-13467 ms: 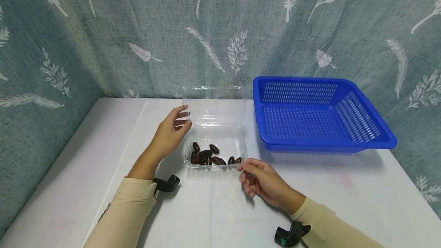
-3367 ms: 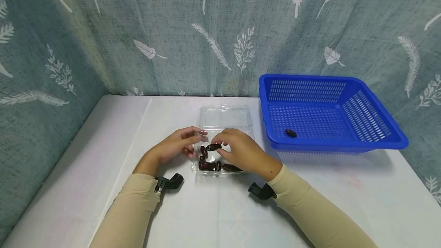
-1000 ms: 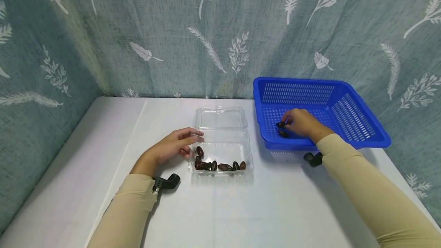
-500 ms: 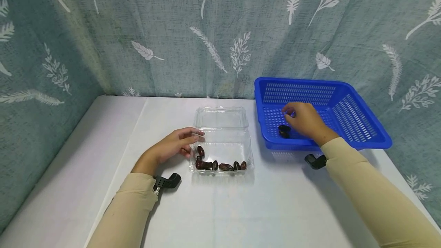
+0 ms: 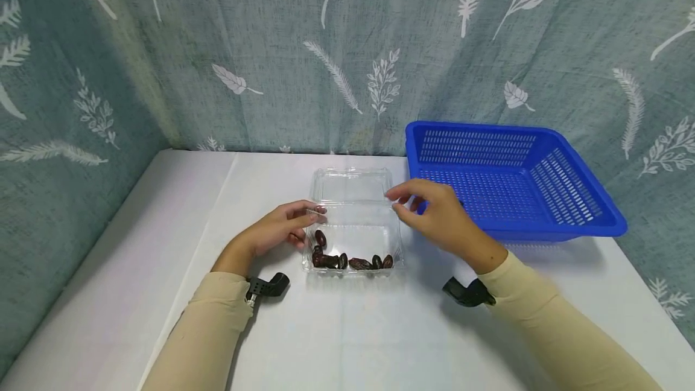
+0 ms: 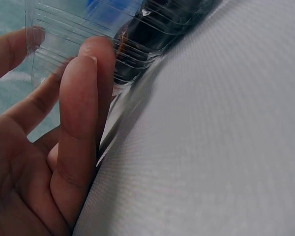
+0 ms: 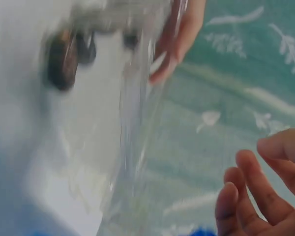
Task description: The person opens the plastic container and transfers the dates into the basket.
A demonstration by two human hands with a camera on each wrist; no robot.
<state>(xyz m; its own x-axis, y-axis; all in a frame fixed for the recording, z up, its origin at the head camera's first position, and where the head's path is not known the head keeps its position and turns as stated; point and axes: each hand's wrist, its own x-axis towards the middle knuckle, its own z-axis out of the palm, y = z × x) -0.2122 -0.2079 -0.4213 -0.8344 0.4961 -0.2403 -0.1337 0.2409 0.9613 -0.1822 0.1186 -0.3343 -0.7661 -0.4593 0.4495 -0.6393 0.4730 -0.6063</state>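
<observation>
A clear plastic clamshell box [image 5: 355, 237] stands with its lid [image 5: 352, 187] tipped back, seen in the head view. Several dark brown dates [image 5: 360, 263] lie along its near side and left corner. My left hand [image 5: 277, 228] holds the box's left wall, with some fingertips showing through the plastic in the left wrist view. Up at the box's right rear corner, my right hand [image 5: 434, 213] hovers with fingers loosely bent and nothing between them. A blurred date [image 7: 63, 61] inside the box shows in the right wrist view.
A blue slotted basket [image 5: 543, 228] sits at the back right; my right hand hides its near left corner. The white-covered table [image 5: 347, 343] meets a patterned teal curtain [image 5: 260, 29] behind and at both sides.
My right hand has let go of a date in the basket beside another one, then moved left, without a date, to the box. The left hand stays at the box's left side.
</observation>
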